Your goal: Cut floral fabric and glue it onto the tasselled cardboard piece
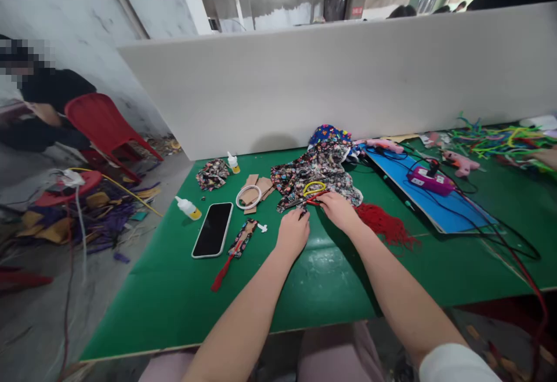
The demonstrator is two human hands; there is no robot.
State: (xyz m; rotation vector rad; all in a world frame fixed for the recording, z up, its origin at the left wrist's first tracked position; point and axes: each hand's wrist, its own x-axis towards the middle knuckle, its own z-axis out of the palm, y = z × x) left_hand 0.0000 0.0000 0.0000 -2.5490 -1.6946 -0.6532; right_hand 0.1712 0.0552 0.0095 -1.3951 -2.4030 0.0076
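Note:
My right hand [338,210] is closed on scissors [315,199] with red and yellow handles, their blades pointing left over dark floral fabric [300,174]. Just left of it, my left hand [294,233] pinches a small edge of floral fabric [303,212] close to the blades. The crumpled floral cloth spreads behind both hands. Left of my left hand lies a small floral-covered strip [242,238] with a red tassel [221,276], beside a small white piece [262,227]. Red threads [385,225] lie in a bundle to the right of my right hand.
A phone [213,230], white ring [248,197], cardboard pieces [264,184] and two glue bottles [188,208] lie leftward. Rightward are a blue board [429,199], a purple box [430,181] with cables and pink glue guns [461,163]. A white partition [304,86] closes off the table's back.

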